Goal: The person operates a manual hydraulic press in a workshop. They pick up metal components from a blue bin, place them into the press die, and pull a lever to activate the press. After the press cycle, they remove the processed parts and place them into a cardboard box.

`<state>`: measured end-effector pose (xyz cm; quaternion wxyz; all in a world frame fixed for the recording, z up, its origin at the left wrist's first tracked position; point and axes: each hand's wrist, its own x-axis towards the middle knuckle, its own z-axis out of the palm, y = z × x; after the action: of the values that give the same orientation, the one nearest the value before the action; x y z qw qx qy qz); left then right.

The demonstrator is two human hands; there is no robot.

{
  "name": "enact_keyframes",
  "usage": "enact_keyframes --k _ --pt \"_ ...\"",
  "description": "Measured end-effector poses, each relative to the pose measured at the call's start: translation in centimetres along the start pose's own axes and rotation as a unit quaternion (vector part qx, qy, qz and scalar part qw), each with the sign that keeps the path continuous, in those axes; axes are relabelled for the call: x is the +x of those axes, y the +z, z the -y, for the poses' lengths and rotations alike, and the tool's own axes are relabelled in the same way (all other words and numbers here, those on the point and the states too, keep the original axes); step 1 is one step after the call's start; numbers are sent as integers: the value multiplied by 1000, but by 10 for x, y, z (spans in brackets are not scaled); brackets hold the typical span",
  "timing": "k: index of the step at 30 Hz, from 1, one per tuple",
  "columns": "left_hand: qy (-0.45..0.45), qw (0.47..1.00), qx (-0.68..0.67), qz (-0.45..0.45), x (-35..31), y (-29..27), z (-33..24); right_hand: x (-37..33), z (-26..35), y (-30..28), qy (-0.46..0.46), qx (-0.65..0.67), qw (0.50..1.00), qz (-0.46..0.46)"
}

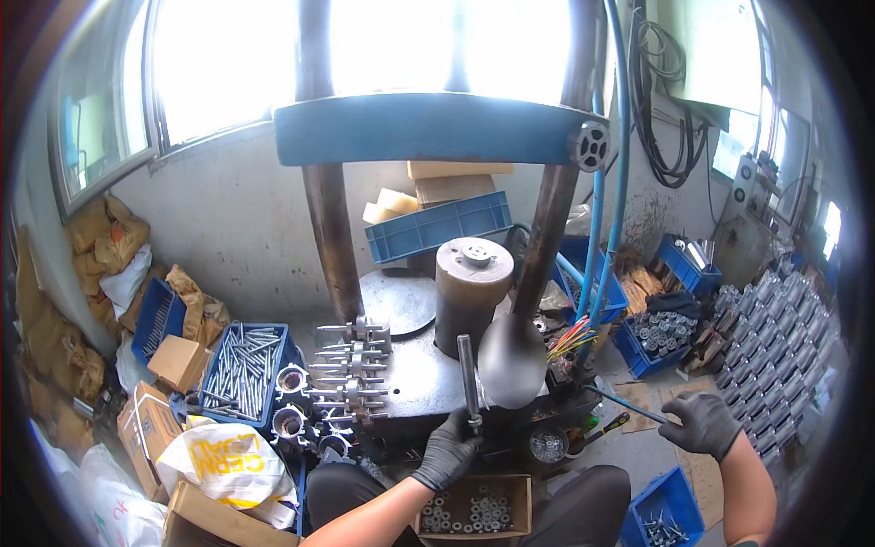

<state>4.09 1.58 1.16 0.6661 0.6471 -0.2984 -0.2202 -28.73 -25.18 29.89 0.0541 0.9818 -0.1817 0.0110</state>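
My left hand [447, 453], in a dark grey glove, is closed round the lower end of a metal shaft [468, 369]. The shaft stands nearly upright in front of the press table [419, 383], with a collar low on it just above my fingers. Out to the right, my gloved right hand [702, 424] has its fingers closed at the end of a thin blue rod [629, 406] that slants down from the press. On the press, a thick cylinder [474, 273] carries a small round metal part [476, 252]. Several shafts with round bodies [355, 374] lie along the table's left side.
A blue beam [437, 129] spans two steel columns above the table. Between my knees sits a box of small rings [474, 510]. At left is a blue crate of metal shafts [244, 369]; at right, stacked metal cylinders [779, 356] and a blue bin [670, 510]. A screwdriver [602, 430] lies nearby.
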Motion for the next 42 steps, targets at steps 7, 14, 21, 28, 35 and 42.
enact_keyframes --k 7,14,21,28,35,42 --pt "192 969 135 -75 32 -8 -121 -2 -7 44 -14 89 927 -364" --pt "272 947 -162 -47 161 -22 -206 108 -24 -11 -13 81 887 -455" --pt "221 958 47 -175 270 -34 -237 152 -36 -28 41 82 925 -369" --pt "145 982 56 -104 272 -16 -254 146 -41 -25 51 70 944 -319" --pt "239 929 270 -82 301 -34 -231 133 -33 -24 64 80 949 -299" --pt "269 919 266 -108 290 -27 -223 47 -21 15 -1 20 964 -267"
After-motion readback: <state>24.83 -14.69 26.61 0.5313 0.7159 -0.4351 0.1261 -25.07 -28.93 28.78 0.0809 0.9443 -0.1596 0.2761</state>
